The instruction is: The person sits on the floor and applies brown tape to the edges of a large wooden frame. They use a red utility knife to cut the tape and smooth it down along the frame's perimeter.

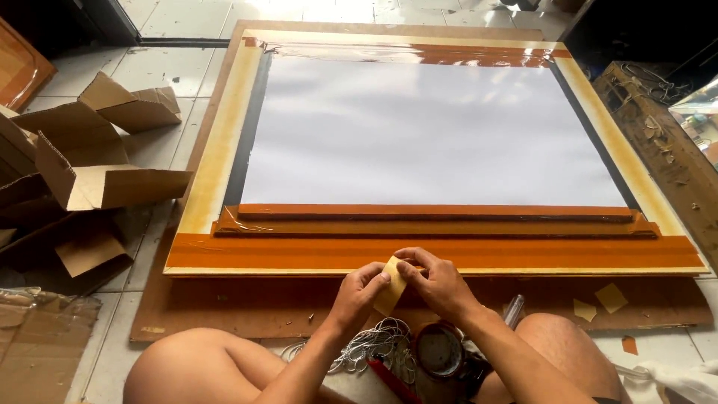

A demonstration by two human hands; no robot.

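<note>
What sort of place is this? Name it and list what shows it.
Probably a small floor-level framing or craft workshop. A large frame with a white sheet lies on a tiled floor, torn cardboard lies beside it, and both hands work a strip of tape.

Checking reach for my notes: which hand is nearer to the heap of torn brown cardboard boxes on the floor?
Left. The left hand lies on the side of the torn brown cardboard boxes, though well apart from them; the right hand is farther, beyond the left.

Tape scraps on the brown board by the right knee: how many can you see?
3: two tan tape scraps side by side on the brown board, one orange nearer the knee. Legs may hide more.
</note>
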